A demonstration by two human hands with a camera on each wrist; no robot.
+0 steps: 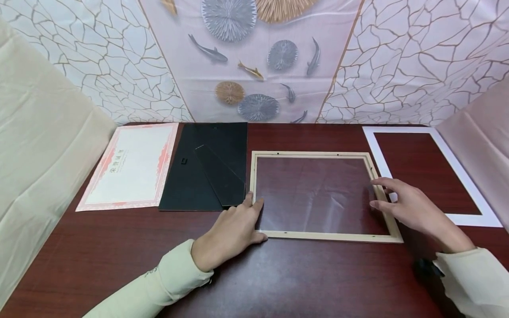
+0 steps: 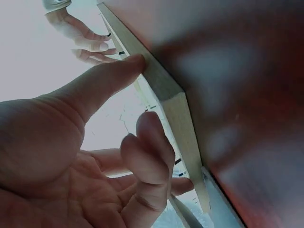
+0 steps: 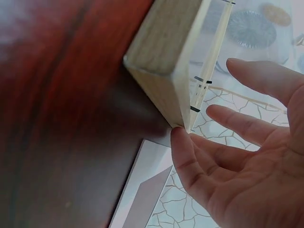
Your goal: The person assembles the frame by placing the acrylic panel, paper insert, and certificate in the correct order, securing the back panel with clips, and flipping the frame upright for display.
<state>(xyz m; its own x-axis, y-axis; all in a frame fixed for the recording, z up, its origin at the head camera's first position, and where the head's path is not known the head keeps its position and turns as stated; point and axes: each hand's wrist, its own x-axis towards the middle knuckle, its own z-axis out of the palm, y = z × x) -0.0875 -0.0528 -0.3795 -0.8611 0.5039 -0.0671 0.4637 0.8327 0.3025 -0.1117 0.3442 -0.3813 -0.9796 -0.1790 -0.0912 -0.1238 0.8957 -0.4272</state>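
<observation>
A light wooden picture frame (image 1: 330, 237) lies on the dark red table, with a clear sheet (image 1: 306, 194) across its opening. At the frame's near left corner is my left hand (image 1: 232, 229). Its thumb touches the near edge, and the other fingers reach the left side, loosely bent. In the left wrist view the thumb (image 2: 109, 78) rests against the wooden edge. My right hand (image 1: 413, 205) hovers at the right side, fingers spread and relaxed. One fingertip meets the outer edge of the wood in the right wrist view, while the thumb and index finger stand apart from it.
Left of the frame lies a black backing board (image 1: 179, 190) with a stand flap (image 1: 222, 176). Beyond it is a pink-bordered certificate (image 1: 137, 172). A white mat (image 1: 460, 172) lies at the right, partly behind my right hand. Patterned cloth (image 1: 258, 57) closes off the back.
</observation>
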